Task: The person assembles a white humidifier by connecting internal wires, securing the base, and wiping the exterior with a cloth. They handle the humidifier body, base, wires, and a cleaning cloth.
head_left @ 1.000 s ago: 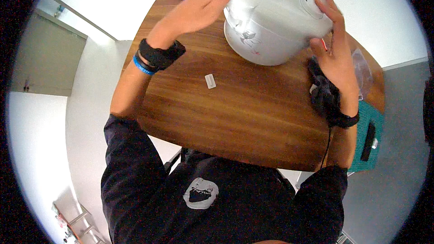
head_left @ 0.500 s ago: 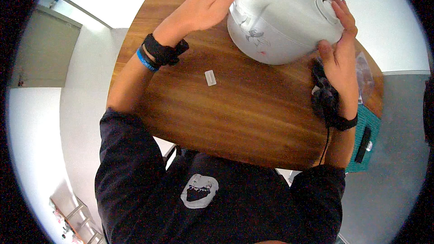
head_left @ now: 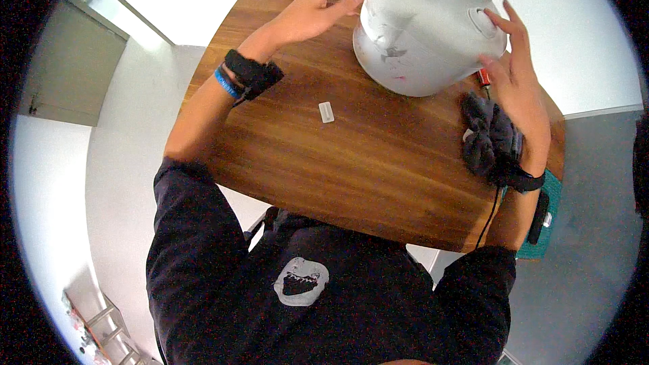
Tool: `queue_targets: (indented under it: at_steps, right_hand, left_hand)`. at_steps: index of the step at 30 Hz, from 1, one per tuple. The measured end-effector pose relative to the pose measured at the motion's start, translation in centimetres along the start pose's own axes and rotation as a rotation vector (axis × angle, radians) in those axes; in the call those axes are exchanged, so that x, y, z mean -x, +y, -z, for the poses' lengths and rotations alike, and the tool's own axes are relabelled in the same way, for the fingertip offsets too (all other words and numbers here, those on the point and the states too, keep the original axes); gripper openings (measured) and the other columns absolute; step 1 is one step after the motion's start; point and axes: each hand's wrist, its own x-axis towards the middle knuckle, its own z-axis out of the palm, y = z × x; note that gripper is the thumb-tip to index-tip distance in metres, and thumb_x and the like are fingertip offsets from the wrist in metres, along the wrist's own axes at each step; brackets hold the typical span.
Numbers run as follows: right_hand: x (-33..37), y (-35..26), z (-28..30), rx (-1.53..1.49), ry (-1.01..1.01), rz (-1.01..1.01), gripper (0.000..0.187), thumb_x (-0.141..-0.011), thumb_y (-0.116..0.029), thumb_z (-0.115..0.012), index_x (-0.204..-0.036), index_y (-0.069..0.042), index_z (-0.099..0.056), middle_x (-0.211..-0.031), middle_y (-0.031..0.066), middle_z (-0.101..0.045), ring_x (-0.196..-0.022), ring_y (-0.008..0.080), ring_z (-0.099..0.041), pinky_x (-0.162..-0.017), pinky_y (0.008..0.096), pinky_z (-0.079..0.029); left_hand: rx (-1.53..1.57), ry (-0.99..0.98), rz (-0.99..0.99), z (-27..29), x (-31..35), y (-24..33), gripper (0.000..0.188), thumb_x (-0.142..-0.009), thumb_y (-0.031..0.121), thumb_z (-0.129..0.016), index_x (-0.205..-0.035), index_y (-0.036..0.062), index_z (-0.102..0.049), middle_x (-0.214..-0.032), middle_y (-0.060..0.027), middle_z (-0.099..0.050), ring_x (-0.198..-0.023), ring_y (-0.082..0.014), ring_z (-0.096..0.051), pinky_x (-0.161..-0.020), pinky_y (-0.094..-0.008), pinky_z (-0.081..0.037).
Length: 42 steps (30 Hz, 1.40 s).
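We log the white cooker [head_left: 433,37] on the far part of the tabletop [head_left: 365,169], between left hand [head_left: 311,17] and right hand [head_left: 519,84], about equally near. Rounded, no clear long axis; each grip spread, unclenched, firmness of contact unclear.

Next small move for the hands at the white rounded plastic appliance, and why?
I'd probably lay the left hand flat against the white rounded plastic appliance to steady it: that hand sits at its left side, contact unclear, while the right hand is at the round white button-like part opposite.
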Motion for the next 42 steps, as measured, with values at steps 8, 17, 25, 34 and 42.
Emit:
queue_targets:
  at_steps: [8,17,25,34,42]
  right_hand:
    - [0.1,4.8,1.8,0.152,-0.044,-0.042,0.054,-0.111,-0.035,-0.043,-0.159,-0.012,-0.049,-0.170,0.0192,-0.037,-0.160,0.0330,-0.030,-0.130,0.0464,-0.027]
    - [0.6,-3.1,-3.8,0.182,0.205,-0.096,0.056,-0.107,-0.027,-0.063,-0.159,-0.012,-0.048,-0.167,0.0248,-0.036,-0.147,0.0330,-0.045,-0.119,0.0418,-0.041]
    - [1.7,2.1,-1.2,-0.081,0.008,-0.061,0.059,-0.108,-0.021,-0.060,-0.164,-0.019,-0.042,-0.168,0.0121,-0.042,-0.154,0.0305,-0.040,-0.094,0.0336,-0.053]
    - [2.6,4.6,-1.5,-0.260,-0.026,-0.150,0.079,-0.105,-0.012,-0.065,-0.171,-0.021,-0.022,-0.163,0.0157,-0.044,-0.138,0.0259,-0.058,-0.110,0.0409,-0.053]
    - [1.9,2.2,-3.9,-0.448,-0.044,-0.263,0.138,-0.071,-0.002,-0.098,-0.169,-0.021,-0.002,-0.165,0.0202,-0.037,-0.144,0.0327,-0.051,-0.114,0.0454,-0.054]
  left_hand:
    - [-0.218,-0.117,-0.175,0.3,2.2,-0.4,0.056,-0.104,0.010,-0.066,-0.157,0.0137,-0.047,-0.163,-0.0082,-0.047,-0.134,-0.0248,-0.060,-0.107,-0.0419,-0.055]
    - [-0.482,-0.077,-0.489,1.9,-4.9,2.6,0.087,-0.093,-0.007,-0.066,-0.167,0.0057,-0.023,-0.171,-0.0236,-0.028,-0.158,-0.0377,-0.033,-0.130,-0.0487,-0.034]
    - [-0.479,-0.174,-0.275,-0.2,-4.0,5.2,0.077,-0.082,-0.018,-0.057,-0.154,0.0036,-0.041,-0.161,-0.0257,-0.037,-0.147,-0.0445,-0.045,-0.121,-0.0507,-0.046]
    - [-0.552,-0.162,-0.580,-1.1,-2.4,3.7,0.100,-0.076,-0.003,-0.075,-0.166,0.0235,-0.038,-0.167,-0.0253,-0.029,-0.150,-0.0539,-0.035,-0.127,-0.0667,-0.033]
    - [-0.681,-0.064,-0.480,-3.4,-2.2,2.2,0.127,-0.062,0.013,-0.099,-0.168,0.0297,-0.031,-0.172,-0.0210,-0.013,-0.158,-0.0592,-0.007,-0.120,-0.0720,-0.042]
